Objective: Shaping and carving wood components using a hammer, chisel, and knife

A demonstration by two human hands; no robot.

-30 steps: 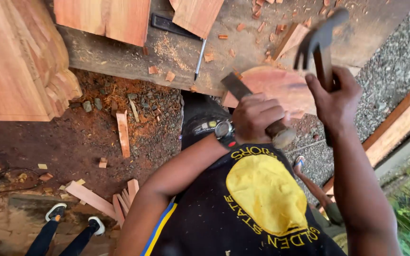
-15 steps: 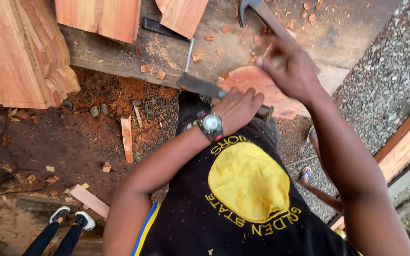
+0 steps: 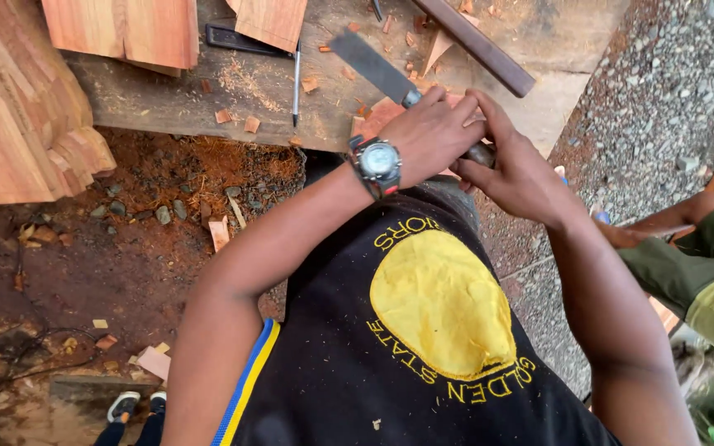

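While left hand (image 3: 431,132) and right hand (image 3: 516,169) both grip chisel (image 3: 382,73) shut, wood block (image 3: 382,116) sits part-cut; chips (image 3: 249,124) scattered; shaping unfinished.

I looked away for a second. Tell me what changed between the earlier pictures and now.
The right hand was raised holding a hammer; now it has come down beside the left hand and joins it on the chisel handle. The hammer is no longer in that hand, and a dark handle lies on the workbench. The left hand kept its grip on the chisel over the wood piece. The pen stayed put.
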